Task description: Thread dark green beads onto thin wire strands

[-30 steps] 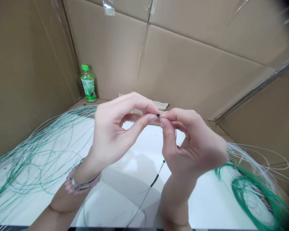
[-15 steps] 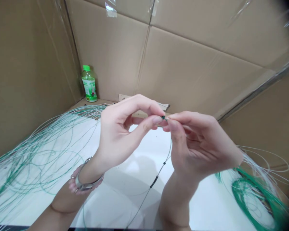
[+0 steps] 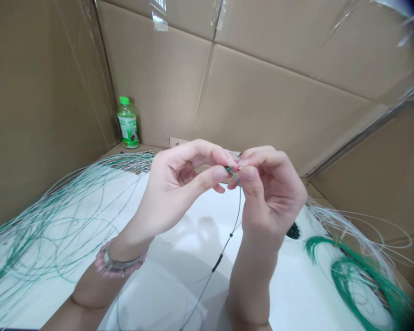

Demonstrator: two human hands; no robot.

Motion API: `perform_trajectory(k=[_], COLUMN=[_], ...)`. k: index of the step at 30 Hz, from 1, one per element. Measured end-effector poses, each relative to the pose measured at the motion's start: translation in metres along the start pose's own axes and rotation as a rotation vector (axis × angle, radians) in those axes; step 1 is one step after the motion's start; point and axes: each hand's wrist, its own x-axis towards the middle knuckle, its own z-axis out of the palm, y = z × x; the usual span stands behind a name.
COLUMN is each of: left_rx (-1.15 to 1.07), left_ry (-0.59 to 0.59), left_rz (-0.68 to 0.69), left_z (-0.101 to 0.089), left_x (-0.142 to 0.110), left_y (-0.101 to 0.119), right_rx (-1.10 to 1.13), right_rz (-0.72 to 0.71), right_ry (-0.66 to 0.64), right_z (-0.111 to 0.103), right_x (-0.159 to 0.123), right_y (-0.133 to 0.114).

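Note:
Between the thumb and index finger of my left hand (image 3: 182, 188) is a green wire (image 3: 239, 195), with a small dark green knot-like lump (image 3: 228, 169) at the fingertips. My right hand (image 3: 271, 193) is closed in a pinch beside it, the fingertips of both hands almost touching. A thin pale strand (image 3: 240, 168) shows at the right fingertips, too small to make out well. From the left fingertips the green wire bends down, past a small black bead (image 3: 231, 235) and a black sleeve (image 3: 217, 263), to the table's near edge.
Loose green and white wires (image 3: 51, 216) spread over the left of the white table (image 3: 172, 294). At right lie a green wire coil (image 3: 341, 276), white wires (image 3: 359, 230) and a dark bundle (image 3: 293, 231). A green-capped bottle (image 3: 128, 124) stands by the cardboard wall (image 3: 279, 87).
My right hand has shifted left and turned more upright, its fingertips slightly apart from the dark lump. More of the green wire now shows below the left fingertips.

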Motion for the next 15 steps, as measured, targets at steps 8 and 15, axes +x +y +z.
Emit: perform_trajectory(k=[8, 15], left_rx=[0.015, 0.107], left_ry=[-0.036, -0.014], left_rz=[-0.009, 0.051], left_z=[-0.010, -0.012], left_x=[0.003, 0.004], left_y=[-0.001, -0.003], right_rx=[-0.199, -0.356], right_rz=[-0.169, -0.251], right_ry=[0.030, 0.067], right_z=[-0.003, -0.003], right_x=[0.001, 0.001], right_y=[0.002, 0.000])
